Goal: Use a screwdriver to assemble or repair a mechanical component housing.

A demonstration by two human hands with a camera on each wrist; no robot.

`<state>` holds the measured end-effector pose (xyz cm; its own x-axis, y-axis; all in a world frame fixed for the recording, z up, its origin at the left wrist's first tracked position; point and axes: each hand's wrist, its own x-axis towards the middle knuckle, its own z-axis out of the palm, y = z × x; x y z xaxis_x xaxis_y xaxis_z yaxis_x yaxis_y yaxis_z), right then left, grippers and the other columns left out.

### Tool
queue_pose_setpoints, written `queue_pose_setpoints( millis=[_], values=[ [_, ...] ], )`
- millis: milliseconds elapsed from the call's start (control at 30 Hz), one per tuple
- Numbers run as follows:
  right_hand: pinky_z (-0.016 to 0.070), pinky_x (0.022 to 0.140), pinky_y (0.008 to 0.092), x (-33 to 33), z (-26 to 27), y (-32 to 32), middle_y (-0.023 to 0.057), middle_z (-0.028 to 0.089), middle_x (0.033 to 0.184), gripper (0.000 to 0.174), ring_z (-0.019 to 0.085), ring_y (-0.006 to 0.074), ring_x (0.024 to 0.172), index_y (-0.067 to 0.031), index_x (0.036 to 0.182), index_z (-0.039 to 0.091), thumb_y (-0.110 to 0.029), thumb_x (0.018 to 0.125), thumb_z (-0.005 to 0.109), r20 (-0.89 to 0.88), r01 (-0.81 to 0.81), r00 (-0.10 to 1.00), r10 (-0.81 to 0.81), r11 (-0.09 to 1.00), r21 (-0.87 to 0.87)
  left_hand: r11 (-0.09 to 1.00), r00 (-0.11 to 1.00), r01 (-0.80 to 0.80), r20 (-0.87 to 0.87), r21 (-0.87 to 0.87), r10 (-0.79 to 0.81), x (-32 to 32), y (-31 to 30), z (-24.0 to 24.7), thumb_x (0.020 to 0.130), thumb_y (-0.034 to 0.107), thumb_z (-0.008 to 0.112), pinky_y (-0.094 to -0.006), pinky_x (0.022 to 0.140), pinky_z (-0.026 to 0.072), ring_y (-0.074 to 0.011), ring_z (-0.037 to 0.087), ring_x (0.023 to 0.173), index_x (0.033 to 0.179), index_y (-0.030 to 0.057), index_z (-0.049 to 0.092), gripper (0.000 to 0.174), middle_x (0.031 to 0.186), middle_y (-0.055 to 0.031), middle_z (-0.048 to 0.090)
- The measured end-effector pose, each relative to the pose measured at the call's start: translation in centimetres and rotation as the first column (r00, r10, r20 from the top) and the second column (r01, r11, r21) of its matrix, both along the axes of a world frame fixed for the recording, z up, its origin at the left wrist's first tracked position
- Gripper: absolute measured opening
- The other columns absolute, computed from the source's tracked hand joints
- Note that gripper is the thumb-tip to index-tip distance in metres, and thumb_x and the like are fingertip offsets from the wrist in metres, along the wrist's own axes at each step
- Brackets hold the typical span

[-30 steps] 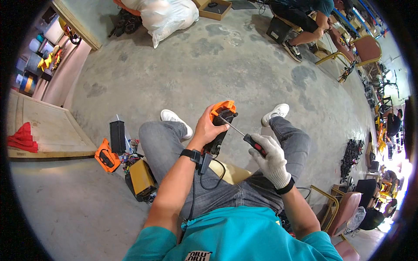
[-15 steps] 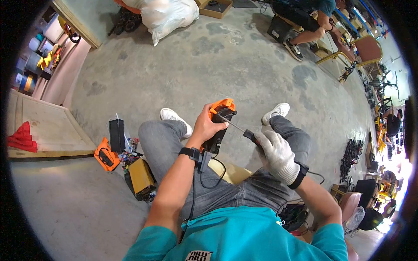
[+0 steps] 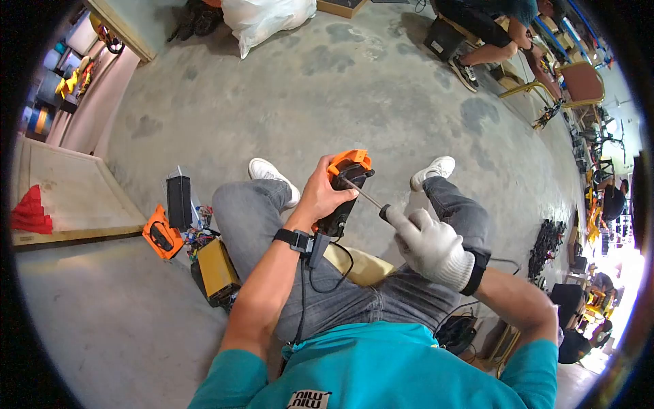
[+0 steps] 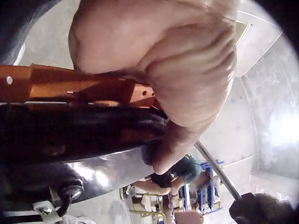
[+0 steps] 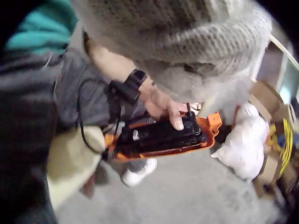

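Observation:
My bare left hand (image 3: pixel 319 195) grips an orange-and-black plastic housing (image 3: pixel 335 222), held tilted above my lap, with the thumb on its black face. In the left wrist view the orange edge (image 4: pixel 51 86) lies along the palm and a cable enters the glossy black part (image 4: pixel 107 170). My right hand (image 3: pixel 439 251), in a white knitted glove, holds a screwdriver (image 3: pixel 366 193) by its dark handle. The shaft slants to the black face near the orange end, its tip close beside the left thumb. The glove fills the top of the right wrist view and hides most of the handle.
Left of my legs lie another orange housing (image 3: pixel 162 235), a black box (image 3: pixel 179 202), a gold-coloured box (image 3: pixel 218 273) and tangled wires. A white sack (image 3: pixel 266 24) stands ahead on the concrete floor. Another person sits at the upper right near a chair (image 3: pixel 580 84).
My right hand has turned at the wrist and shifted slightly right, with the elbow swinging outward. The screwdriver's tip stays at the housing, which the left hand keeps holding.

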<state>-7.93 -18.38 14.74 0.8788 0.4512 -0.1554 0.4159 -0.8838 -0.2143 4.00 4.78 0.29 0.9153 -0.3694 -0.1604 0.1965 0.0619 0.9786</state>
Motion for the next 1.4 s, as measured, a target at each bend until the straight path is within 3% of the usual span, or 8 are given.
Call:
queue_pose_setpoints(
  millis=[133,267,500,633,767,1167,1267,1400],
  values=[
    [0.0416,0.046,0.0255,1.6,1.7,0.4,0.0018,0.061,0.087,0.055,0.047,0.0064,0.056,-0.0038,0.154,0.049,-0.015,0.101,0.059,-0.932,0.928,0.354,-0.076,0.150,0.341,0.993,1.000,0.008,0.011,0.120,-0.009,0.1,0.4,-0.2,0.078,0.005,0.088,-0.0341,0.104,0.0521,-0.0206,0.065,0.115,0.145,-0.0010,0.043,0.081,0.130,-0.0150,0.066],
    [0.0309,0.042,0.0214,-0.9,-2.0,0.6,0.0005,0.056,0.079,0.040,0.042,0.0032,0.053,-0.0039,0.140,0.054,-0.016,0.102,0.057,-0.936,0.932,0.202,0.287,-0.351,0.093,0.990,0.998,-0.015,0.068,0.138,0.006,0.1,0.4,0.2,0.077,0.008,0.089,-0.0344,0.104,0.0519,-0.0220,0.065,0.118,0.144,-0.0016,0.044,0.081,0.129,-0.0146,0.067],
    [0.0477,0.056,0.0263,0.1,1.8,0.5,0.0015,0.059,0.085,0.031,0.058,0.0093,0.064,-0.0038,0.122,0.060,-0.012,0.094,0.070,-0.723,0.819,0.548,-0.420,0.445,0.362,0.991,0.998,-0.026,0.058,0.131,0.018,0.3,0.3,-0.9,0.075,0.010,0.092,-0.0338,0.106,0.0512,-0.0216,0.065,0.122,0.150,-0.0034,0.044,0.089,0.133,-0.0136,0.066],
    [0.0567,0.072,0.0415,0.4,-0.8,-0.8,0.0113,0.069,0.095,0.038,0.069,0.0318,0.087,-0.0016,0.122,0.063,-0.013,0.089,0.078,0.247,0.117,0.945,-0.215,0.927,0.356,0.998,1.000,0.016,0.024,0.060,-0.018,0.2,0.2,-0.1,0.075,0.011,0.093,-0.0327,0.105,0.0519,-0.0195,0.066,0.119,0.150,-0.0028,0.045,0.091,0.133,-0.0125,0.067],
    [0.0595,0.077,0.0486,0.3,-0.3,0.6,0.0138,0.068,0.107,0.041,0.069,0.0382,0.094,-0.0100,0.132,0.060,-0.020,0.094,0.072,0.190,0.105,0.975,-0.112,0.993,0.048,0.997,0.999,0.037,0.006,0.064,-0.037,0.5,0.2,-1.2,0.075,0.011,0.092,-0.0327,0.104,0.0523,-0.0194,0.066,0.118,0.151,-0.0020,0.045,0.090,0.133,-0.0123,0.067],
    [0.0579,0.061,0.0385,1.7,-0.4,0.1,0.0074,0.062,0.095,0.060,0.066,0.0225,0.070,-0.0096,0.152,0.050,-0.016,0.096,0.069,0.081,0.007,0.997,-0.014,0.996,0.092,0.999,1.000,-0.026,-0.003,0.026,0.026,0.0,0.3,0.7,0.077,0.005,0.089,-0.0320,0.101,0.0534,-0.0180,0.065,0.115,0.150,-0.0016,0.045,0.085,0.130,-0.0116,0.066],
    [0.0342,0.043,0.0214,2.7,1.8,0.8,-0.0005,0.059,0.090,0.048,0.046,0.0018,0.055,-0.0027,0.147,0.055,-0.017,0.102,0.064,-0.959,0.950,0.284,-0.021,0.143,0.278,0.996,0.999,-0.046,-0.010,0.083,0.047,-0.2,0.6,0.7,0.077,0.004,0.088,-0.0321,0.101,0.0538,-0.0183,0.065,0.115,0.150,-0.0014,0.044,0.085,0.129,-0.0120,0.067],
    [0.0369,0.044,0.0203,1.0,-0.1,0.5,0.0018,0.059,0.089,0.036,0.048,0.0042,0.053,-0.0044,0.134,0.059,-0.016,0.101,0.061,-0.960,0.975,0.212,0.185,-0.105,0.196,1.000,0.999,-0.028,-0.028,0.006,0.028,-0.3,0.8,1.6,0.077,0.004,0.088,-0.0335,0.102,0.0539,-0.0202,0.066,0.117,0.151,-0.0009,0.042,0.087,0.132,-0.0134,0.066]
  ],
)
